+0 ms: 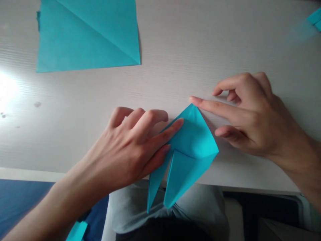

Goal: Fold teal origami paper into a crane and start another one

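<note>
A folded turquoise paper [198,134] lies at the table's front edge, its two narrow flaps pointing down past the edge over my lap. My left hand [140,144] rests on the paper's left side, index finger and thumb pressing on it, the other fingers curled. At the paper's top corner, the outstretched index finger of my right hand [245,113] touches the tip. The right thumb is apart from that finger, and nothing is held between them.
A larger turquoise sheet [92,40] with a diagonal crease lies flat at the upper left of the white table [170,73]. Part of another turquoise piece [315,19] shows at the far right edge. Below the table, a turquoise piece [77,231] is partly hidden by my left forearm.
</note>
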`<state>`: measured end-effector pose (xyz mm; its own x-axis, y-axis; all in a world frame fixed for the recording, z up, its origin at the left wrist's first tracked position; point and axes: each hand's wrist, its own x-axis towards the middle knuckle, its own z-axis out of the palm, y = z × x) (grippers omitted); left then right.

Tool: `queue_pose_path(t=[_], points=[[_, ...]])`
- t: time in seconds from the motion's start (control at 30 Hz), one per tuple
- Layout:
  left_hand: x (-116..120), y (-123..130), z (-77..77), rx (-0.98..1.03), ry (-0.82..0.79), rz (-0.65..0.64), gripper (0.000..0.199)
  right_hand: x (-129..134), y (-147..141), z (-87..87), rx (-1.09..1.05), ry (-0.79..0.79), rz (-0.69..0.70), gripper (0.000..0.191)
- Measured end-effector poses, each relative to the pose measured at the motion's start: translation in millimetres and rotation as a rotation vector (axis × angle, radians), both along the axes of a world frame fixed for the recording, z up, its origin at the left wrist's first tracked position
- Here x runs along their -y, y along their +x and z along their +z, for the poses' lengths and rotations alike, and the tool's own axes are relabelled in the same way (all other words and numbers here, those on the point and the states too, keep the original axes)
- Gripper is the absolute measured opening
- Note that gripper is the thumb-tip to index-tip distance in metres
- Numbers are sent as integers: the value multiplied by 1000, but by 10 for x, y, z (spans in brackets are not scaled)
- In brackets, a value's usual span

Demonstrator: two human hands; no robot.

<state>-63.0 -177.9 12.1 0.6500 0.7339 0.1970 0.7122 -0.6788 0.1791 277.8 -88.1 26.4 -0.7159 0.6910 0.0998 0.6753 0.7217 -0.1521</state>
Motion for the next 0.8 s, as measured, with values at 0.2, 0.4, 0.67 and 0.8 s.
queue_pose_path(t=[0.2,0.4,0.67,0.8], points=[[-38,9,4,23,-23,-52,46,24,48,-66,-78,17,4,115],[-44,-1,11,45,-61,-48,50,5,66,-133,-87,-37,94,110],[111,-137,33,85,-105,-45,51,33,28,-94,-42,-30,80,110],[254,-199,50,90,-121,-23,51,35,13,-97,-60,-34,72,110]])
